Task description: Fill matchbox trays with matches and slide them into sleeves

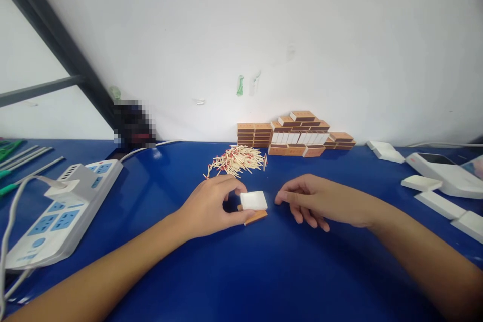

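Observation:
My left hand (215, 205) pinches a small white matchbox tray (254, 200) between thumb and fingers. Just below the tray, an orange matchbox sleeve (257, 218) shows near my thumb; whether my hand also grips it I cannot tell. To the right of the tray, my right hand (307, 200) hovers with its fingers loosely bent and apart, holding nothing. Beyond my left hand lies a heap of loose matches (239, 160) with red heads. Behind, against the wall, matchboxes (298, 131) are stacked in rows, some showing white ends and others brown striking sides.
A white power strip (49, 221) with cables lies at left on the blue table (241, 276). Green-and-grey sticks (33, 176) are at the far left. Several white trays (439, 205) and a white device (445, 173) with a dark screen sit at right.

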`<state>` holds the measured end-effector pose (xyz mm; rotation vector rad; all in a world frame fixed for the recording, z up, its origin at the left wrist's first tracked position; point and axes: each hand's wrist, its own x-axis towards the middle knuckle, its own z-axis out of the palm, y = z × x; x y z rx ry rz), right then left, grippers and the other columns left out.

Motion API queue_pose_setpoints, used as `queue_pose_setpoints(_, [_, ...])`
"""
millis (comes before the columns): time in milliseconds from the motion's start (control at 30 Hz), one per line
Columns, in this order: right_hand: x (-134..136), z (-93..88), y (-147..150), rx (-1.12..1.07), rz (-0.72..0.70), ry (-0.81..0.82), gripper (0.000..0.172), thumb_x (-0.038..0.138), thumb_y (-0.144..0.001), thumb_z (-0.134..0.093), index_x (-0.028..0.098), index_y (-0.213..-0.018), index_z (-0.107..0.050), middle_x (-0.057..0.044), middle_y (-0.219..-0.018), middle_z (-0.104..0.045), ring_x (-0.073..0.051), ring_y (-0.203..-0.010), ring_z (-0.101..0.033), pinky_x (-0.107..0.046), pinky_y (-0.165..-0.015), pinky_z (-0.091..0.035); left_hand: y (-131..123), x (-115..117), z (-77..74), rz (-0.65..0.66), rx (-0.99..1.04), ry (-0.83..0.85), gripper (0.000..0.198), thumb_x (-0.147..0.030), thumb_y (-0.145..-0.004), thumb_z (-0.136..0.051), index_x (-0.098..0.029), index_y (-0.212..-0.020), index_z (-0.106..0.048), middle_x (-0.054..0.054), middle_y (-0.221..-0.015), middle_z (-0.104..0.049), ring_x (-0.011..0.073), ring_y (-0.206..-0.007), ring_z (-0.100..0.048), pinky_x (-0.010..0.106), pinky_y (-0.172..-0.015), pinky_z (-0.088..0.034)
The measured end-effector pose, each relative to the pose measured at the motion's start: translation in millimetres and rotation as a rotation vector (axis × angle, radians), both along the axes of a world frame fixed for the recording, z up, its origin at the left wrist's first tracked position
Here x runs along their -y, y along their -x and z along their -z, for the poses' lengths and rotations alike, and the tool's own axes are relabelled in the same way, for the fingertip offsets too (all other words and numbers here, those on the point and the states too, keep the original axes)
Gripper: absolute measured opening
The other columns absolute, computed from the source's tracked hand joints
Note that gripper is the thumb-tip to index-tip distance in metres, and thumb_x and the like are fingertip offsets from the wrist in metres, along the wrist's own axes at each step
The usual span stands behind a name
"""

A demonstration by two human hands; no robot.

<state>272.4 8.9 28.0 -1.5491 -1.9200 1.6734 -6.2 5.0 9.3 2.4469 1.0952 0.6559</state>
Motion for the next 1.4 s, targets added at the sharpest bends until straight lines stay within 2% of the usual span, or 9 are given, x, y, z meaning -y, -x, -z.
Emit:
queue_pose_setpoints(133, [-1, 10.0, 4, 0.076, -0.023, -0.347, 0.029, 0.049, -0.093, -0.065, 0.022, -0.102, -0.070, 0.000, -0.075, -0.063, -0.014, -0.063, -0.055, -0.025, -0.054, -0.045, -2, 5, -3.1, -0.012, 0.003, 0.003, 0.031, -0.048, -0.083, -0.079, -0.023, -0.092, -0.065, -0.003, -0.086, -0.068, 0.0135, -0.073, -0.060, 0.029, -0.067, -0.044])
queue_pose_setpoints(233, [-2, 19.8, 8, 0.130, -0.009, -0.513, 0.025, 0.045, -0.093, -0.064, 0.023, -0.104, -0.071, 0.000, -0.076, -0.065, -0.015, -0.066, -0.056, -0.028, -0.059, -0.045, -3, 8, -3.2, -0.014, -0.033, 0.001, 0.030, -0.045, -0.080, -0.081, -0.023, -0.094, -0.065, -0.003, -0.090, -0.069, 0.0149, -0.076, -0.062, 0.030, -0.068, -0.046])
queue_pose_setpoints(433, [-25, 28.7, 11, 0.345, 0.230, -0.791, 0.027, 0.045, -0.093, -0.061, 0.023, -0.082, -0.072, 0.000, -0.066, -0.066, -0.016, -0.060, -0.057, -0.030, -0.057, -0.038, -2, 8, 1.4, 0.003, -0.131, -0.044, 0.031, -0.048, -0.081, -0.080, -0.023, -0.096, -0.069, -0.001, -0.092, -0.068, 0.0182, -0.081, -0.065, 0.032, -0.067, -0.047])
queue_pose_setpoints(533, [-48, 29.8, 22, 0.416, 0.318, -0.851, 0.021, 0.039, -0.091, -0.062, 0.021, -0.084, -0.071, -0.001, -0.067, -0.068, -0.017, -0.061, -0.059, -0.029, -0.058, -0.037, -1, 6, 2.0, 0.006, -0.133, -0.052, 0.031, -0.047, -0.083, -0.079, -0.023, -0.100, -0.070, -0.001, -0.093, -0.068, 0.0184, -0.082, -0.065, 0.032, -0.068, -0.047])
queue_pose_setpoints(633, [-66, 31.4, 31, 0.467, 0.309, -0.913, 0.016, 0.026, -0.092, -0.057, 0.020, -0.089, -0.071, -0.004, -0.074, -0.071, -0.018, -0.068, -0.063, -0.029, -0.062, -0.038, 0, 4, 2.1, 0.043, -0.112, -0.031, 0.031, -0.047, -0.086, -0.079, -0.023, -0.105, -0.071, 0.000, -0.097, -0.069, 0.0185, -0.085, -0.065, 0.031, -0.069, -0.048])
queue_pose_setpoints(900, [-69, 37.6, 10, 0.463, 0.080, -0.966, 0.019, 0.022, -0.095, -0.054, 0.020, -0.106, -0.069, -0.004, -0.077, -0.068, -0.021, -0.074, -0.062, -0.029, -0.064, -0.039, 0, 2, 2.3, 0.039, -0.081, -0.021, 0.036, -0.052, -0.088, -0.078, -0.024, -0.110, -0.071, 0.002, -0.103, -0.069, 0.0195, -0.088, -0.066, 0.031, -0.070, -0.049])
queue_pose_setpoints(1033, [-76, 39.8, 5, 0.486, -0.040, -1.043, 0.027, 0.018, -0.099, -0.050, 0.021, -0.121, -0.065, -0.010, -0.109, -0.072, -0.024, -0.096, -0.066, -0.032, -0.080, -0.045, 0, 0, 2.7, 0.025, -0.079, -0.014, 0.035, -0.051, -0.089, -0.077, -0.024, -0.110, -0.071, 0.003, -0.105, -0.070, 0.0195, -0.089, -0.066, 0.031, -0.071, -0.050])
queue_pose_setpoints(1167, [-76, 39.1, 8, 0.608, -0.077, -1.051, 0.025, 0.023, -0.105, -0.042, 0.022, -0.120, -0.063, -0.013, -0.124, -0.067, -0.026, -0.101, -0.066, -0.033, -0.076, -0.044, 1, -1, 3.3, 0.019, -0.082, -0.021, 0.033, -0.050, -0.089, -0.076, -0.023, -0.107, -0.071, 0.003, -0.103, -0.071, 0.0196, -0.088, -0.066, 0.030, -0.070, -0.050])
queue_pose_setpoints(1400, [-71, 29.5, -1, 0.616, -0.148, -0.997, 0.017, 0.030, -0.104, -0.047, 0.021, -0.095, -0.059, -0.010, -0.102, -0.069, -0.023, -0.088, -0.064, -0.032, -0.071, -0.042, 2, 0, 4.7, 0.022, -0.098, -0.038, 0.034, -0.050, -0.090, -0.076, -0.023, -0.110, -0.071, 0.003, -0.105, -0.070, 0.0204, -0.090, -0.066, 0.031, -0.072, -0.051])
